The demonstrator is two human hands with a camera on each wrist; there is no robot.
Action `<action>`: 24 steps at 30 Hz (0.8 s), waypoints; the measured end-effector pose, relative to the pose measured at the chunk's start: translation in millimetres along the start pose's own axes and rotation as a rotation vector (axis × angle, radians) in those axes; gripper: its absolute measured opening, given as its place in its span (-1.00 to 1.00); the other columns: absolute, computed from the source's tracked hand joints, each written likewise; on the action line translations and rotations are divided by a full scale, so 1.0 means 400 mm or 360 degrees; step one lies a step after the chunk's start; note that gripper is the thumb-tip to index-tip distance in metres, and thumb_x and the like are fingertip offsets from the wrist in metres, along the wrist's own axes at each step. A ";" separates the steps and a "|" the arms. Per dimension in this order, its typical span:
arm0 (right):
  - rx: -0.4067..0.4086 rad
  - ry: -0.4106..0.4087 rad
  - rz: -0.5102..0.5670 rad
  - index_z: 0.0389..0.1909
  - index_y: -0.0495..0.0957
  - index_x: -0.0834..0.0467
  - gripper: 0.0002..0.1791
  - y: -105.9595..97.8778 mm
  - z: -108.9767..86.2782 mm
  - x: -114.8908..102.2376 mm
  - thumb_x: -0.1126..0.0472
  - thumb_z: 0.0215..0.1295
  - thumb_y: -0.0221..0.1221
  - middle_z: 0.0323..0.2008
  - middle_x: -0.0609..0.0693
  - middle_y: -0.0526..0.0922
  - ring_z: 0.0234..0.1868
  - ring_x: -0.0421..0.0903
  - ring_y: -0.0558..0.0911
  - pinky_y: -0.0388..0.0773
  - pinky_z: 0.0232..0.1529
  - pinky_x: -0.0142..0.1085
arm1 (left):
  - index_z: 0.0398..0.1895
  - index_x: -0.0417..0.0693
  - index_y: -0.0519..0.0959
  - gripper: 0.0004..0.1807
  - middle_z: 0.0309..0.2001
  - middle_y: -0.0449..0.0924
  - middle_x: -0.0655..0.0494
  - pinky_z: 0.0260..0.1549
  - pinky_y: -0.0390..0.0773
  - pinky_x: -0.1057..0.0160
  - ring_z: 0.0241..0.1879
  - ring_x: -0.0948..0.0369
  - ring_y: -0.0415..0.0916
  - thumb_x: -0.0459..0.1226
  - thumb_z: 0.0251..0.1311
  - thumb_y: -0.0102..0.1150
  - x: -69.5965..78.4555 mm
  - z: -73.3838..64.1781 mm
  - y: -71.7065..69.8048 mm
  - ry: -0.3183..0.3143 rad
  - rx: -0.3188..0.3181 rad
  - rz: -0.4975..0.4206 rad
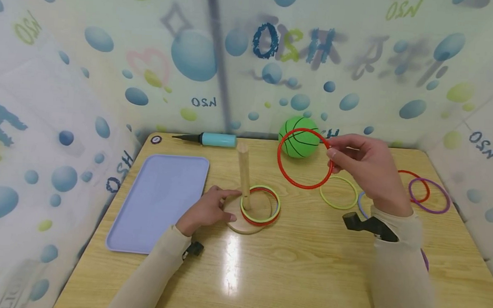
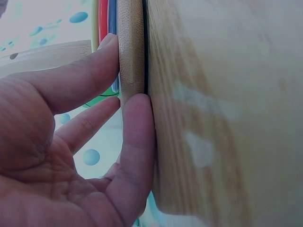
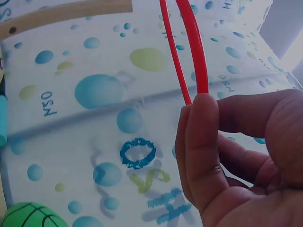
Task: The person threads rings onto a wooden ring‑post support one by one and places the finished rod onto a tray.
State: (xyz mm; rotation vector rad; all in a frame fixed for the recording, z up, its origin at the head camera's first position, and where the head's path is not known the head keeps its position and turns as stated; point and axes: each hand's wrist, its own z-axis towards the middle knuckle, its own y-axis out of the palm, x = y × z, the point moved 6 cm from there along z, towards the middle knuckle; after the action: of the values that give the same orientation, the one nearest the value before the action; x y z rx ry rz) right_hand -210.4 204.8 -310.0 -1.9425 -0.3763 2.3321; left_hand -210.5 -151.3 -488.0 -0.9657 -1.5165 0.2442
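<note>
Leftward, at nine o'clock from the peg (image 1: 243,172), lies a tray (image 1: 158,205). Next, the left hand (image 1: 207,208) rests fairly straight fingers against the stand's round base (image 1: 242,229), not clenched; that touch looks light, so a knock on the peg could tip or slide it. A stack of rings (image 1: 279,207), yellow on top, circles the peg's foot. Between one and two o'clock, a red ring (image 1: 278,156) hangs in the air, well apart from the peg, pinched by the right hand's (image 1: 362,163) thumb and fingertips. Held at one edge only, it could swing, snag the peg's tip, or drop if the pinch loosens. Loose rings (image 1: 450,202) lie near three o'clock.
</note>
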 end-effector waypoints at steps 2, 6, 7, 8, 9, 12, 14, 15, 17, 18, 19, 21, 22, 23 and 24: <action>-0.0040 -0.0048 0.0093 0.07 0.73 0.23 -0.71 0.027 0.008 -0.020 0.19 0.42 0.38 -0.26 0.01 0.76 -0.42 -0.09 0.69 0.71 -0.26 -0.34 | 0.46 0.09 0.55 -0.20 -0.08 0.37 -0.08 -0.29 0.38 0.23 -0.22 0.11 0.26 -0.28 0.09 0.62 0.001 -0.001 -0.001 -0.0001 0.0003 -0.0005; -0.0135 -0.0123 0.0217 0.05 0.73 0.26 -0.74 0.085 0.029 -0.046 0.25 0.42 0.37 -0.27 0.00 0.77 -0.44 -0.09 0.70 0.72 -0.26 -0.32 | 0.45 0.11 0.56 -0.21 -0.08 0.36 -0.08 -0.30 0.39 0.22 -0.22 0.11 0.27 -0.28 0.08 0.63 -0.001 -0.001 -0.001 -0.0007 0.0010 -0.0021; -0.0155 -0.0132 0.0226 0.05 0.73 0.25 -0.75 0.100 0.034 -0.050 0.25 0.42 0.37 -0.27 -0.01 0.77 -0.44 -0.10 0.71 0.72 -0.26 -0.32 | 0.45 0.11 0.57 -0.21 -0.08 0.36 -0.08 -0.30 0.39 0.22 -0.22 0.11 0.27 -0.28 0.08 0.63 -0.001 -0.001 -0.001 -0.0010 0.0011 -0.0025; -0.0175 -0.0145 0.0228 0.05 0.74 0.25 -0.75 0.113 0.039 -0.053 0.25 0.42 0.36 -0.26 -0.02 0.77 -0.44 -0.11 0.71 0.72 -0.26 -0.31 | 0.45 0.12 0.57 -0.21 -0.08 0.36 -0.08 -0.30 0.39 0.22 -0.22 0.11 0.27 -0.28 0.08 0.63 -0.002 -0.001 0.000 -0.0013 0.0011 -0.0027; -0.0186 -0.0149 0.0231 0.05 0.74 0.23 -0.75 0.126 0.043 -0.055 0.25 0.42 0.37 -0.25 -0.02 0.77 -0.45 -0.11 0.71 0.72 -0.25 -0.30 | 0.45 0.13 0.57 -0.21 -0.08 0.36 -0.07 -0.30 0.39 0.23 -0.22 0.11 0.27 -0.28 0.08 0.63 -0.004 0.000 0.000 -0.0019 0.0011 -0.0029; -0.0223 -0.0155 0.0269 0.03 0.75 0.22 -0.76 0.160 0.054 -0.056 0.24 0.42 0.37 -0.26 -0.01 0.77 -0.44 -0.14 0.72 0.72 -0.25 -0.30 | 0.45 0.16 0.57 -0.21 -0.08 0.36 -0.06 -0.30 0.38 0.22 -0.21 0.10 0.26 -0.27 0.09 0.63 -0.006 0.001 0.002 -0.0030 0.0012 -0.0038; -0.0247 -0.0150 0.0295 0.03 0.75 0.23 -0.77 0.179 0.060 -0.055 0.26 0.42 0.37 -0.26 -0.01 0.77 -0.43 -0.15 0.73 0.73 -0.25 -0.30 | 0.45 0.16 0.57 -0.21 -0.08 0.36 -0.06 -0.28 0.38 0.22 -0.20 0.10 0.26 -0.27 0.09 0.63 -0.005 0.001 0.003 -0.0036 0.0012 -0.0036; -0.0258 -0.0147 0.0305 0.03 0.74 0.24 -0.77 0.188 0.063 -0.053 0.27 0.41 0.37 -0.27 -0.01 0.76 -0.43 -0.15 0.73 0.74 -0.25 -0.29 | 0.45 0.16 0.57 -0.21 -0.07 0.36 -0.06 -0.28 0.38 0.21 -0.20 0.10 0.26 -0.27 0.09 0.63 -0.005 0.001 0.002 -0.0037 0.0013 -0.0035; -0.0282 -0.0127 0.0298 0.02 0.74 0.24 -0.78 0.204 0.067 -0.046 0.26 0.42 0.37 -0.28 0.02 0.75 -0.42 -0.15 0.73 0.75 -0.24 -0.28 | 0.45 0.15 0.57 -0.21 -0.06 0.37 -0.07 -0.27 0.37 0.20 -0.19 0.09 0.26 -0.27 0.09 0.63 -0.004 0.000 0.001 -0.0037 0.0013 -0.0035; -0.0294 -0.0119 0.0287 0.02 0.74 0.24 -0.77 0.211 0.070 -0.042 0.26 0.42 0.36 -0.28 0.02 0.75 -0.41 -0.14 0.73 0.75 -0.23 -0.27 | 0.45 0.15 0.57 -0.22 -0.06 0.37 -0.08 -0.27 0.37 0.20 -0.19 0.09 0.26 -0.27 0.09 0.63 -0.003 0.000 0.001 -0.0037 0.0013 -0.0034; -0.0305 -0.0107 0.0271 0.03 0.73 0.25 -0.77 0.218 0.072 -0.036 0.26 0.43 0.35 -0.29 0.02 0.74 -0.41 -0.14 0.73 0.75 -0.22 -0.26 | 0.45 0.15 0.57 -0.22 -0.05 0.37 -0.08 -0.27 0.37 0.20 -0.19 0.09 0.26 -0.27 0.09 0.62 -0.003 0.000 0.001 -0.0039 0.0013 -0.0028; -0.0325 -0.0073 0.0259 0.04 0.72 0.27 -0.76 0.230 0.078 -0.017 0.26 0.44 0.34 -0.29 0.02 0.74 -0.41 -0.14 0.73 0.76 -0.22 -0.25 | 0.45 0.15 0.57 -0.22 -0.04 0.38 -0.08 -0.27 0.38 0.20 -0.19 0.09 0.26 -0.27 0.10 0.62 -0.004 -0.001 0.000 -0.0039 0.0013 -0.0023; -0.0333 -0.0050 0.0258 0.04 0.72 0.28 -0.76 0.236 0.081 -0.007 0.27 0.44 0.34 -0.30 0.01 0.74 -0.41 -0.15 0.73 0.76 -0.22 -0.25 | 0.45 0.16 0.56 -0.22 -0.03 0.38 -0.08 -0.27 0.38 0.20 -0.19 0.09 0.27 -0.27 0.11 0.62 -0.005 -0.001 0.000 -0.0041 0.0010 -0.0023; -0.0339 -0.0029 0.0252 0.05 0.71 0.28 -0.75 0.241 0.083 0.004 0.28 0.45 0.33 -0.30 0.00 0.74 -0.41 -0.16 0.72 0.76 -0.22 -0.25 | 0.46 0.16 0.56 -0.22 -0.03 0.38 -0.08 -0.27 0.39 0.20 -0.20 0.09 0.27 -0.27 0.11 0.61 -0.005 -0.001 0.001 -0.0042 0.0007 -0.0021; -0.0343 -0.0008 0.0248 0.06 0.70 0.30 -0.75 0.246 0.085 0.016 0.29 0.45 0.32 -0.30 -0.03 0.73 -0.42 -0.17 0.72 0.76 -0.22 -0.26 | 0.46 0.16 0.56 -0.22 -0.03 0.38 -0.07 -0.27 0.39 0.21 -0.19 0.09 0.27 -0.27 0.12 0.61 -0.006 -0.001 0.001 -0.0041 0.0006 -0.0015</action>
State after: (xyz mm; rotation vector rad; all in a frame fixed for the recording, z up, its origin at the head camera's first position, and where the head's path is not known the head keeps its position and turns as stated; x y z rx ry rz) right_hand -235.8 106.4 -334.1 -2.1335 -0.5141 2.4844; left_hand -210.2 -152.6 -490.0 -0.9556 -1.5431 0.2535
